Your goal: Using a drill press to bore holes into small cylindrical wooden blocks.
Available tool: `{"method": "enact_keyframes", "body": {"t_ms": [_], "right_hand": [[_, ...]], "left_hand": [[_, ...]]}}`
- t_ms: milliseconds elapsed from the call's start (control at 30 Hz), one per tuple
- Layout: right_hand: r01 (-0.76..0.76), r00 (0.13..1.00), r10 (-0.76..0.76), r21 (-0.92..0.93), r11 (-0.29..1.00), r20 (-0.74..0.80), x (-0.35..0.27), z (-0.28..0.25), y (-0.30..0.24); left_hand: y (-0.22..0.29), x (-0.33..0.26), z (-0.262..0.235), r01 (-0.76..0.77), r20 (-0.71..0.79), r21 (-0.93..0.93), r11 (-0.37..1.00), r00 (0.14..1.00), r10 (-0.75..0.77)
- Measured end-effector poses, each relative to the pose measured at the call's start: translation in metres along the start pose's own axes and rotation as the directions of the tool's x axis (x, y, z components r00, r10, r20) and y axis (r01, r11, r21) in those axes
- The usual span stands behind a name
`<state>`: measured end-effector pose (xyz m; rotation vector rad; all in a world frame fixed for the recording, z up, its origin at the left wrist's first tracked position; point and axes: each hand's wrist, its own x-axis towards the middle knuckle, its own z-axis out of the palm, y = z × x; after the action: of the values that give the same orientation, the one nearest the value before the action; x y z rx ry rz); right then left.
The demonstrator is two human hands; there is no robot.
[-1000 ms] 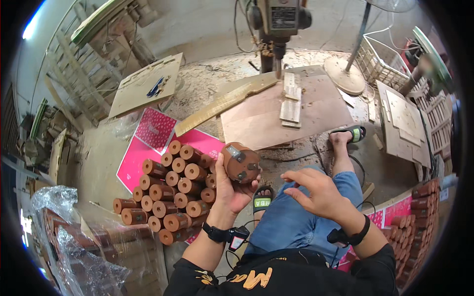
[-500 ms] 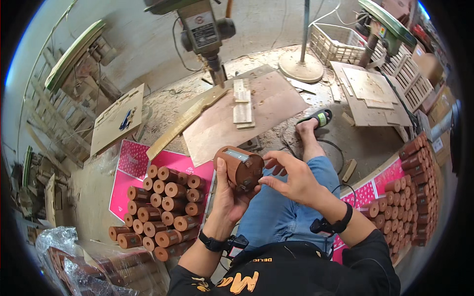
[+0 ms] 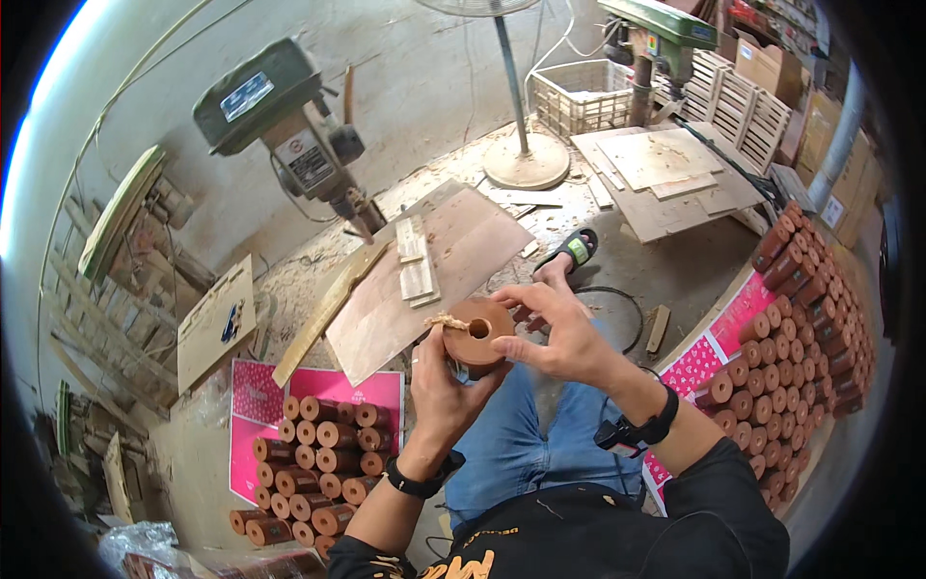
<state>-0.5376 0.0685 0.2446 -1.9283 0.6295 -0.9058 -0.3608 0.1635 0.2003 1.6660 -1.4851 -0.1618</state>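
My left hand (image 3: 446,386) grips a short brown wooden cylinder (image 3: 479,333) with a round hole in its end face, held up above my lap. A small tuft of pale fibre sticks out at its upper left edge, by my thumb. My right hand (image 3: 559,333) rests its fingers on the cylinder's right side and top. Both wrists wear black bands. I sit in blue jeans, one foot in a black and green sandal (image 3: 576,247) stretched out in front.
Stacked brown cylinders (image 3: 313,463) lie on a pink sheet at my left; a longer pile (image 3: 801,328) runs along my right. A plywood board (image 3: 424,280) with small wood strips lies ahead under a green drill press (image 3: 289,125). Fan stand, crate and boards behind.
The view has swung to the right. The cylinder has turned so its holed end face shows, and my right hand has closed in on its right side.
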Motion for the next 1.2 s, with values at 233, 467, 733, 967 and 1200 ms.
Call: {"method": "enact_keyframes", "body": {"t_ms": [233, 467, 733, 967, 1200], "right_hand": [[0.228, 0.966, -0.254, -0.297, 0.927, -0.049, -0.006, -0.016, 0.023], [-0.384, 0.576, -0.191, -0.469, 0.795, -0.795, 0.035, -0.124, 0.063], [-0.042, 0.999, 0.026, -0.413, 0.91, -0.045, -0.112, -0.076, 0.04], [-0.7, 0.648, 0.281, -0.409, 0.585, -0.708, -0.253, -0.156, 0.063], [-0.916, -0.285, -0.291, 0.17, 0.362, -0.913, -0.487, -0.218, 0.066]], "left_hand": [[0.024, 0.007, 0.012, -0.193, 0.163, 0.0, 0.981, 0.968, 0.19], [0.039, 0.011, 0.024, -0.16, 0.335, -0.118, 0.98, 0.923, 0.19], [0.066, -0.003, 0.092, -0.186, 0.442, -0.325, 0.927, 0.837, 0.323], [0.052, -0.007, 0.091, -0.276, 0.642, -0.277, 0.921, 0.66, 0.39], [-0.011, -0.003, 0.047, 0.295, 0.674, 0.0, 0.955, 0.706, -0.218]]}}
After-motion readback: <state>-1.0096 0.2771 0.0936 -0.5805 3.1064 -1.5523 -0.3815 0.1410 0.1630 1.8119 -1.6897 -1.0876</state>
